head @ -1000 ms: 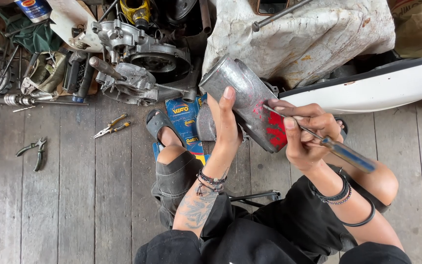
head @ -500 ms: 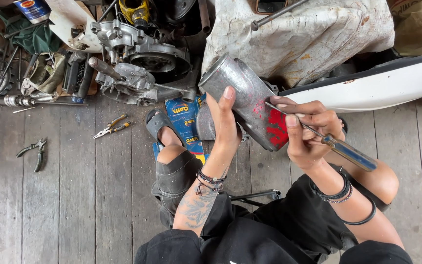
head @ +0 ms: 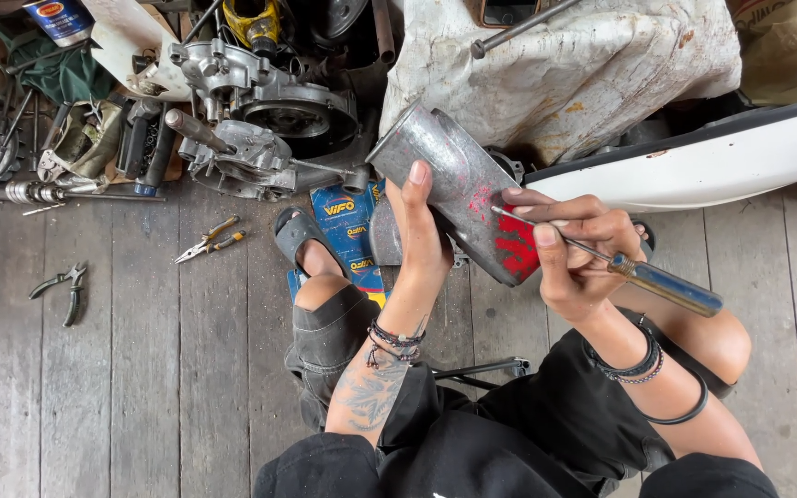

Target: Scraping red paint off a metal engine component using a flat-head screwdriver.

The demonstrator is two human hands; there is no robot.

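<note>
Both hands are busy in the head view: the left hand (head: 422, 244) has its grip clenched around a dull grey metal housing (head: 454, 189), fingers wrapped behind it and the thumb lying flat along its front face, so the part is held up off the floor and tilted, its open end toward the upper left. The lower right end of the housing carries patches of red paint (head: 514, 249). The right hand (head: 574, 254) grasps a screwdriver (head: 643, 277) like a pen, its grip clenched on the shaft just ahead of the bluish metal handle, and the thin tip rests on the housing at the edge of the red area. Dark bracelets sit on both wrists, and the left forearm bears a tattoo. Below the housing, a blue printed packet (head: 348, 226) lies on the wooden plank floor (head: 140, 369) beside the person's sandalled foot (head: 299, 235). Up and to the left an engine casing (head: 269, 115) rests among loose parts, with yellow-handled pliers (head: 209, 240) and a darker pair of pliers (head: 65, 288) lying apart on the planks. Behind the housing a stained white cloth (head: 601, 65) covers something bulky, and a white body panel (head: 721, 157) runs along the right.
</note>
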